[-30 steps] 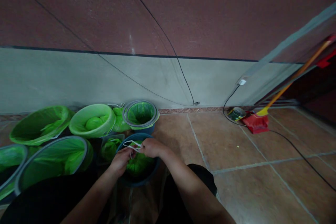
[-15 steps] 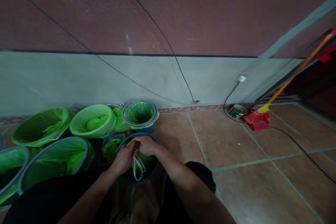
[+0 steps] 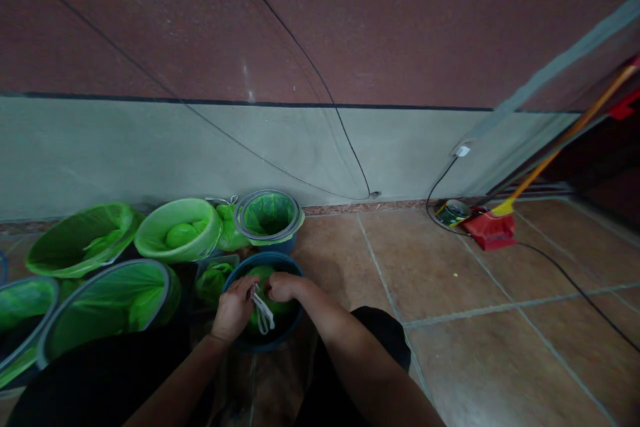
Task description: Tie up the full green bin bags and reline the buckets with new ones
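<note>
Between my knees stands a round blue trash bin (image 3: 271, 348). A green garbage bag (image 3: 261, 272) sits bunched inside it, with a white drawstring (image 3: 265, 315) hanging in a loop. My left hand (image 3: 234, 307) is closed at the left side of the bin, pinching the bag's gathered top by the drawstring. Over the right side of the opening, my right hand (image 3: 283, 285) is closed with its fingertips against the green bag; exactly what they pinch is partly hidden.
Several bins with green liners, such as a grey-rimmed bin (image 3: 165, 280) and a pale green one (image 3: 145, 240), crowd the left. A lined bin (image 3: 240, 220) stands by the wall. A red dustpan (image 3: 493, 230), a can (image 3: 453, 212) and a black cable (image 3: 570, 275) lie right.
My hands, together over the bin before, have moved apart. The left hand shifted slightly left and down, and more of the green bag shows between them.
</note>
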A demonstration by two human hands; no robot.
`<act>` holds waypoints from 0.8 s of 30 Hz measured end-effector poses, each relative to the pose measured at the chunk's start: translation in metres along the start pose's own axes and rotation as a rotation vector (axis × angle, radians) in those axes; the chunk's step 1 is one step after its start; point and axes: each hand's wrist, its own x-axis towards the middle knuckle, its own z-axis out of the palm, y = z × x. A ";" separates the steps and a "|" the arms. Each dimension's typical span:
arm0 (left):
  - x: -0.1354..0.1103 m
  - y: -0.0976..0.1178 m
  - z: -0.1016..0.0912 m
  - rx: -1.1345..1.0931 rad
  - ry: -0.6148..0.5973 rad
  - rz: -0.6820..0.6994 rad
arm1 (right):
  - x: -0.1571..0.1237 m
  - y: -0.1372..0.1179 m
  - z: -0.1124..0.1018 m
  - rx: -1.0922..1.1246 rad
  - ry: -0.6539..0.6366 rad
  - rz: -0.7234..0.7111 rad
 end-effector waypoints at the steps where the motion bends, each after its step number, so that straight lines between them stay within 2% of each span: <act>1: -0.001 -0.001 0.001 -0.022 0.011 0.006 | -0.001 -0.001 0.000 0.000 -0.007 0.030; 3: -0.001 -0.003 0.004 -0.052 0.047 0.014 | -0.003 -0.002 -0.002 0.019 0.036 0.095; 6: 0.001 -0.005 0.007 -0.036 0.116 0.046 | -0.005 -0.005 -0.009 0.066 0.205 0.134; 10: 0.002 -0.003 0.012 0.012 0.151 0.103 | -0.003 -0.009 -0.012 0.189 0.356 0.009; 13: 0.000 0.000 0.013 0.054 0.161 0.128 | 0.002 -0.008 -0.008 0.343 0.292 -0.074; 19: -0.004 0.004 0.008 0.155 0.178 0.218 | 0.001 -0.006 -0.006 0.641 0.050 0.057; 24: -0.003 0.008 0.000 0.147 0.135 0.253 | -0.008 -0.013 -0.011 0.753 -0.061 0.126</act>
